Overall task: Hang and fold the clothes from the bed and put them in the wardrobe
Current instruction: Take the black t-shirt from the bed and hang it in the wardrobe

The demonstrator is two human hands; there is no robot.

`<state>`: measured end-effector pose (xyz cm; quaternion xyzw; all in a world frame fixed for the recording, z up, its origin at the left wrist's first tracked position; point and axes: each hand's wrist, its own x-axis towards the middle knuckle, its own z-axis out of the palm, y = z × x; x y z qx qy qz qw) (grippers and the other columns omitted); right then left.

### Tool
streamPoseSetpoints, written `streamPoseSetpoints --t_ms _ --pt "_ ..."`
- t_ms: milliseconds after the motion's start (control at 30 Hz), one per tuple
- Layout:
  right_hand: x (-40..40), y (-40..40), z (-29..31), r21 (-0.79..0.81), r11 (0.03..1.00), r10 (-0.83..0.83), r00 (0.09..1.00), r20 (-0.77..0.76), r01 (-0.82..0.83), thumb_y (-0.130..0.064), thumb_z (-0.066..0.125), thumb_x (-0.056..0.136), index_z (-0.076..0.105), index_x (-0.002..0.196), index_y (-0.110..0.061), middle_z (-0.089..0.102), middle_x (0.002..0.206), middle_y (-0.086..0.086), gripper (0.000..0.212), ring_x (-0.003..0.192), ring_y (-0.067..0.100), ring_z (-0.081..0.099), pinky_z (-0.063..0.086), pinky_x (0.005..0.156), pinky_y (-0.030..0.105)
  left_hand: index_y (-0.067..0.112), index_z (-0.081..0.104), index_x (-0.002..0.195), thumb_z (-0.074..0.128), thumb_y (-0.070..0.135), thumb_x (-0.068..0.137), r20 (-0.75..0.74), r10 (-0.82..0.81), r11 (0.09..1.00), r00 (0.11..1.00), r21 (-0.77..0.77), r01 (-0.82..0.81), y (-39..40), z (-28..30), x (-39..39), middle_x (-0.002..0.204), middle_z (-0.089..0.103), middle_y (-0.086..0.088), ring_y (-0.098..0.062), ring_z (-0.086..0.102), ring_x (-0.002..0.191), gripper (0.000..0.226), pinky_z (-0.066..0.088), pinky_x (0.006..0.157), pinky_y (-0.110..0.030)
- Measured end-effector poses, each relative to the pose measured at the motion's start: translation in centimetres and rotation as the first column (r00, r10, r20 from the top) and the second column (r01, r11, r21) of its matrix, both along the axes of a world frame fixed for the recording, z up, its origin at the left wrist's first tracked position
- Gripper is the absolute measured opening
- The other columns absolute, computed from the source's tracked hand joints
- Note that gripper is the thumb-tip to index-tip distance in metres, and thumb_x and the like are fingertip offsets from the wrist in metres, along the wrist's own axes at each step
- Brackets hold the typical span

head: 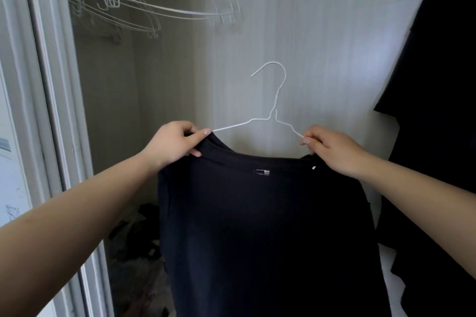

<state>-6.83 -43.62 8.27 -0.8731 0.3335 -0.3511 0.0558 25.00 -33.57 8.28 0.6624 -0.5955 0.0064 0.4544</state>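
1. The left hand [175, 142] reaches in from 8 o'clock, its forearm stretched up and inward; the fingers are curled and pinch the left shoulder of the dark shirt [262, 234] together with the left end of the white wire hanger [273, 113], the thumb lying on top of the collar edge.
2. The right hand [328, 148] comes in from 4 o'clock, forearm likewise extended; its fingers are curled round the hanger's right arm and the shirt's right shoulder, the thumb tip pressing on the wire.
3. The shirt sits at the centre of the view, held up in front of the open wardrobe; its long axis runs vertically, collar toward 12 o'clock and body falling toward 6 o'clock, out of view at the bottom; a small label [262, 172] shows just below the collar.
4. The hanger's arms slope out toward 9 and 3 o'clock into the two hands; its neck rises toward 12 o'clock, and the hook curls over toward 10 o'clock, touching nothing.
5. At 11 o'clock a cluster of empty white hangers [144, 0] hangs inside the wardrobe; at 3 o'clock a dark garment [438, 85] hangs along the right edge; at 9 o'clock stands the pale door frame [51, 85]; dim clutter [139, 234] lies on the wardrobe floor at 7 o'clock, too dark to identify.
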Motion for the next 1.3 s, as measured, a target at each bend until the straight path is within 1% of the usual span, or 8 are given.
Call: streamPoseSetpoints --t_ms 133,300,467,667,867,1000,1100,1300 --pt "-0.1 -0.3 -0.1 -0.017 1.000 0.007 1.000 -0.002 -0.007 -0.022 0.047 0.098 0.052 0.084 -0.031 0.063 0.082 -0.014 0.017 0.078 0.005 0.056 0.035 0.064 0.005 0.015 0.062 0.077 0.056 0.062 0.082 0.046 0.070 0.995 0.996 0.062 -0.073 -0.1 -0.4 0.4 0.064 0.071 -0.001 -0.009 0.069 0.058 0.048 0.054 0.081 -0.043" --pt "-0.1 -0.3 0.5 -0.049 0.999 0.005 1.000 -0.017 -0.006 -0.021 0.046 0.098 0.054 0.089 -0.024 0.065 0.094 -0.002 0.012 0.089 0.016 0.059 0.042 0.078 0.029 0.019 0.061 0.082 0.048 0.070 0.082 0.118 0.150 0.973 0.982 0.159 -0.168 -0.6 -0.1 0.2 0.071 0.071 0.005 -0.007 0.068 0.055 0.053 0.052 0.072 -0.036" --pt "0.1 -0.3 0.7 -0.041 0.999 -0.006 0.998 0.056 0.008 -0.020 0.043 0.099 0.058 0.092 -0.025 0.056 0.083 -0.023 0.016 0.079 -0.006 0.051 0.033 0.064 0.005 0.029 0.063 0.080 0.053 0.038 0.095 0.151 -0.048 0.998 0.987 0.047 0.041 -1.2 -0.3 -0.9 0.062 0.068 0.011 -0.007 0.068 0.054 0.020 0.043 0.067 -0.026" --pt "-1.1 -0.1 1.7 -0.075 0.995 -0.069 0.997 -0.028 0.067 -0.028 0.042 0.099 0.051 0.091 -0.031 0.063 0.087 -0.022 0.013 0.085 -0.001 0.057 0.041 0.070 0.016 0.025 0.054 0.068 0.049 0.051 0.092 0.277 0.064 0.998 0.959 -0.025 -0.059 -3.0 1.1 -0.7 0.058 0.066 0.003 -0.004 0.063 0.049 0.036 0.038 0.057 -0.027" --pt "-2.1 1.2 4.0 -0.244 0.948 -0.247 0.955 -0.165 0.203 -0.038 0.038 0.099 0.045 0.098 -0.030 0.065 0.088 -0.009 0.011 0.079 0.017 0.061 0.051 0.074 0.036 0.024 0.059 0.078 0.042 0.058 0.092 0.330 0.071 0.997 0.941 -0.021 -0.068 -6.0 4.4 -1.1 0.061 0.068 0.003 -0.004 0.064 0.051 0.040 0.047 0.065 -0.027" --pt "-3.4 2.3 6.3 -0.290 0.919 -0.328 0.927 -0.180 0.269 -0.035 0.043 0.098 0.048 0.099 -0.026 0.066 0.087 -0.011 0.010 0.081 0.015 0.061 0.050 0.074 0.033 0.032 0.061 0.098 0.041 0.051 0.096 0.396 0.020 0.997 0.918 -0.082 0.014 -8.2 6.7 -2.3 0.082 0.068 0.012 -0.002 0.062 0.045 0.028 0.045 0.062 -0.024" --pt "-4.6 3.3 8.2 -0.302 0.899 -0.375 0.913 -0.159 0.316 -0.029 0.048 0.097 0.053 0.102 -0.025 0.066 0.083 -0.016 0.008 0.081 0.010 0.063 0.048 0.072 0.026 0.034 0.059 0.120 0.043 0.043 0.097 0.386 -0.071 0.978 0.920 -0.152 0.139 -9.8 8.3 -3.7 0.104 0.067 0.013 -0.001 0.062 0.047 0.029 0.049 0.078 -0.028" --pt "-8.2 6.1 11.4 -0.247 0.869 -0.464 0.881 -0.098 0.430 -0.018 0.055 0.093 0.060 0.108 -0.028 0.064 0.085 -0.019 0.019 0.079 -0.004 0.061 0.043 0.067 0.007 0.029 0.067 0.097 0.044 0.033 0.098 0.308 -0.202 0.923 0.930 -0.256 0.286 -11.8 11.4 -6.2 0.078 0.070 0.007 0.002 0.060 0.048 0.023 0.049 0.075 -0.029"
